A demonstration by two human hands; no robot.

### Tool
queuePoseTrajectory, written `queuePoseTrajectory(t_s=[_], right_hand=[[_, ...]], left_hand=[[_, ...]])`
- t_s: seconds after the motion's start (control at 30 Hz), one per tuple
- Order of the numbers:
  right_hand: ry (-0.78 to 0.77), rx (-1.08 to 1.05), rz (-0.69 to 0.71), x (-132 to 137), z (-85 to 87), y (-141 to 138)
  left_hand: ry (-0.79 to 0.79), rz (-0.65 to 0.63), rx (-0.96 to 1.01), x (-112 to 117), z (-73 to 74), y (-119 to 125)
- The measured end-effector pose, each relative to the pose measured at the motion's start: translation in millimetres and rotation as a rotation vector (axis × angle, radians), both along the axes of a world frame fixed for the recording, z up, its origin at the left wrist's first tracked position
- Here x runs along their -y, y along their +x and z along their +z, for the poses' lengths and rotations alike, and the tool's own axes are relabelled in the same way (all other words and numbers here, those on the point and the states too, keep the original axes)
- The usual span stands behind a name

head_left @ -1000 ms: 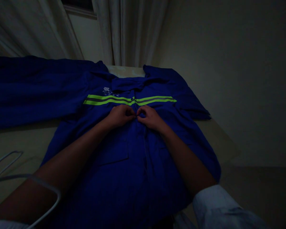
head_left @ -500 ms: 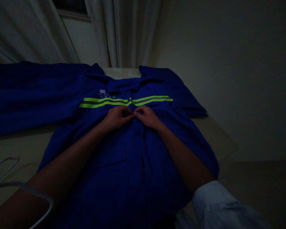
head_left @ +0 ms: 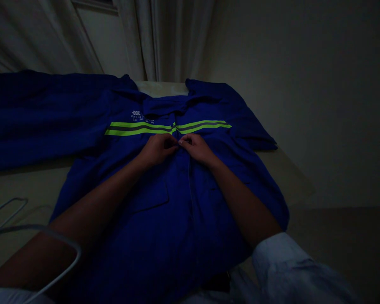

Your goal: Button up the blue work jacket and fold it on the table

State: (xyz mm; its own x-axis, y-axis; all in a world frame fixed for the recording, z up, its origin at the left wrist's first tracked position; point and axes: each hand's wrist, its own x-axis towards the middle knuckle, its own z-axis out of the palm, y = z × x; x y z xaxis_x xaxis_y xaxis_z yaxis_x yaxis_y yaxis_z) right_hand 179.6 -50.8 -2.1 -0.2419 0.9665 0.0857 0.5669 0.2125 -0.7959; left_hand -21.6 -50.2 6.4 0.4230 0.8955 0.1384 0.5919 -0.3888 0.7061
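A blue work jacket lies front up, with a yellow-green and grey reflective stripe across its chest and a white printed logo above it. At the front opening, just below the stripe, my left hand pinches the jacket's edge between thumb and fingers. My right hand meets it there from the other side, its thumb and fingertips also pinched on the front edge. Any button between the fingertips is too dark and small to make out.
The jacket rests on a pale table. Its one sleeve stretches far left. A white cable loops up at the lower left, over my left forearm. Curtains and a plain wall stand behind.
The jacket and both hands sit slightly higher in the picture, as the view has tilted down. My hands keep the same pinch at the front opening.
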Motion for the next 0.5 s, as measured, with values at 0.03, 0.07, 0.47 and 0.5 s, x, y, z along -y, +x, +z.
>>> queuePoseTrajectory(t_s=[0.03, 0.07, 0.47, 0.5], right_hand=[[0.0, 0.001, -0.001, -0.6, -1.3, -0.4], [0.007, 0.002, -0.004, -0.8, -2.6, -1.0], [0.267, -0.088, 0.047, 6.5, -1.1, -5.4], [0.265, -0.087, 0.043, 7.4, -0.4, -5.8]], left_hand=[[0.0, 0.005, 0.002, -0.1, -0.4, 0.2], [0.005, 0.01, 0.002, 0.2, -0.5, 0.5], [0.031, 0.031, 0.123, 4.2, 1.1, 4.4], [0.031, 0.037, 0.11, 3.8, 1.5, 4.7]])
